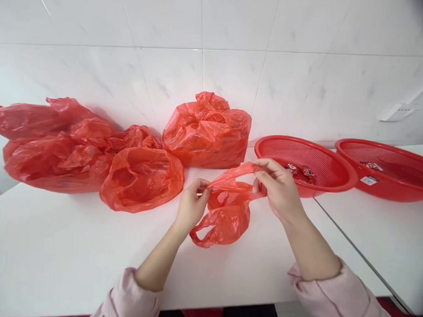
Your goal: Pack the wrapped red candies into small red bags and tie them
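A thin red plastic bag (pixel 229 222) with loop handles hangs between my hands, its lower part over the white table (pixel 151 263). My left hand (pixel 193 202) pinches the upper left edge of the bag between thumb and finger. With thumb and fingertips, my right hand (pixel 278 189) grips its upper right part, so the top stretches into a strip. One handle loop droops at the lower left. Whether anything lies inside the bag cannot be seen. Just left of my left hand sits an open red bag (pixel 142 179), its mouth facing up.
A full, bunched red bag (pixel 207 135) stands against the tiled wall. More crumpled red bags (pixel 53 156) fill the left. On the right are two red baskets: one (pixel 306 158) holds small wrapped pieces (pixel 300 171), the other (pixel 390 161) a few. A wall socket (pixel 398 112) is at right.
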Available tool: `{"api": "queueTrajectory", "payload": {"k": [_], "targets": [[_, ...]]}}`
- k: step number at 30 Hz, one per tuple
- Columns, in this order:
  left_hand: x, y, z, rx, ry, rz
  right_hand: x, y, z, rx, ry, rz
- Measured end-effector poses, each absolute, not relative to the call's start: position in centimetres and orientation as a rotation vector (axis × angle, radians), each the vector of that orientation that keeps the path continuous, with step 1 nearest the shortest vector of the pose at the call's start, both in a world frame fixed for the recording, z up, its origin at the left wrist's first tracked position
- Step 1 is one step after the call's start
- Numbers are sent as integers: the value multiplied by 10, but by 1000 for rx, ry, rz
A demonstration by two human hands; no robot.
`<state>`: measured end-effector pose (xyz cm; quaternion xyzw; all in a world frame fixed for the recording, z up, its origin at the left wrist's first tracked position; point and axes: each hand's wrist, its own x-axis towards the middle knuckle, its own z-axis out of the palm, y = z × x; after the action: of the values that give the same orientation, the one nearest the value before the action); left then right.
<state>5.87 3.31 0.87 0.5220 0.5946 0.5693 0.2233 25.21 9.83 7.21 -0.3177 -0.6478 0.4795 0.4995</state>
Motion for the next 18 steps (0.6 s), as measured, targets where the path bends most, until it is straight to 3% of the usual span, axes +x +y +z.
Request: {"api": "queueTrajectory", "payload": {"k": [8,12,15,18], "targets": [[29,36,-8,1310,1877,1656,267,102,66,-722,-1358,1026],[9,38,-19,1144,1755,1621,285,107,62,-839,-1423,1000],[10,39,-21,1058,1550,1604,288,97,65,-937,-1618,678],[18,39,-20,995,1404,1607,274,69,76,-747,-1754,342]]}}
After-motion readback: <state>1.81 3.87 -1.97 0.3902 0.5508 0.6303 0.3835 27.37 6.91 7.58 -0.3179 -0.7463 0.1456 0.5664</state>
